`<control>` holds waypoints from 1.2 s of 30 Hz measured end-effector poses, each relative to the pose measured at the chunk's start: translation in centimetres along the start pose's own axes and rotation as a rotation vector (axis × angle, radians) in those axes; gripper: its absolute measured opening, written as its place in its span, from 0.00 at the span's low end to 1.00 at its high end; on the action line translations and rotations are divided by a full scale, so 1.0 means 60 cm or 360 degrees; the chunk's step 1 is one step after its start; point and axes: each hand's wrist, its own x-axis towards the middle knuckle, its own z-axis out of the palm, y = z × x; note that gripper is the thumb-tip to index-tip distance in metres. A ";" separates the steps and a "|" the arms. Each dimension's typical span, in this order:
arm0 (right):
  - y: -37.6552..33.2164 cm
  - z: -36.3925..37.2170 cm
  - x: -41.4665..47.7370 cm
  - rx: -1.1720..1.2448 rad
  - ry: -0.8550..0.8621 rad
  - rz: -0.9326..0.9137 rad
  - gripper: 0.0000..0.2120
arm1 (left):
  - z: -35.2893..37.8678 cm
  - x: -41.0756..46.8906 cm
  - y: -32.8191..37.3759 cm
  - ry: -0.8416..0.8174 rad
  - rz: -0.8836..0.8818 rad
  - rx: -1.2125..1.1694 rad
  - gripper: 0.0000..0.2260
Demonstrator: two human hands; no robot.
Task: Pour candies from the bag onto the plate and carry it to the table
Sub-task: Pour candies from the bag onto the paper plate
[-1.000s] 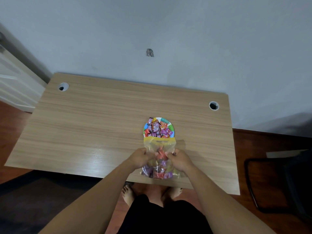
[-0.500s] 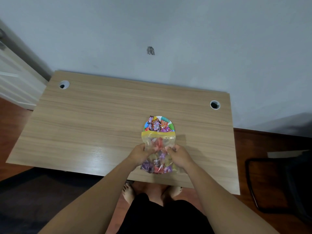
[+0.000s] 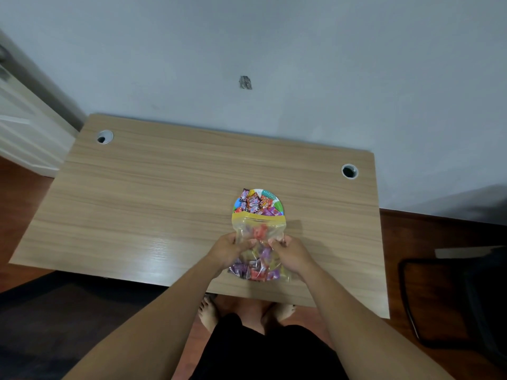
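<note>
Candies in bright wrappers (image 3: 256, 205) now heap the small multicoloured round plate (image 3: 277, 204), while just nearer than it the left hand (image 3: 230, 249) and right hand (image 3: 291, 252) pinch the clear yellow-topped plastic bag (image 3: 258, 229), lifted slightly higher than before, pouring likely continuing.

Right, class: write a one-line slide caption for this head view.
Both hands, left and right, hold a candy bag with its mouth over a candy-filled plate on a desk.
</note>
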 end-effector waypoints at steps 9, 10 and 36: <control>-0.003 0.002 0.000 0.0026 -0.0009 0.0017 0.16 | -0.007 0.005 -0.006 -0.0036 -0.0050 -0.0010 0.13; -0.002 0.002 0.000 0.0030 -0.0012 0.0016 0.15 | -0.008 0.006 -0.006 -0.0037 -0.0051 -0.0010 0.13; -0.015 0.012 0.017 0.0039 -0.0037 0.0030 0.16 | -0.029 0.028 -0.010 -0.0087 -0.0073 -0.0158 0.14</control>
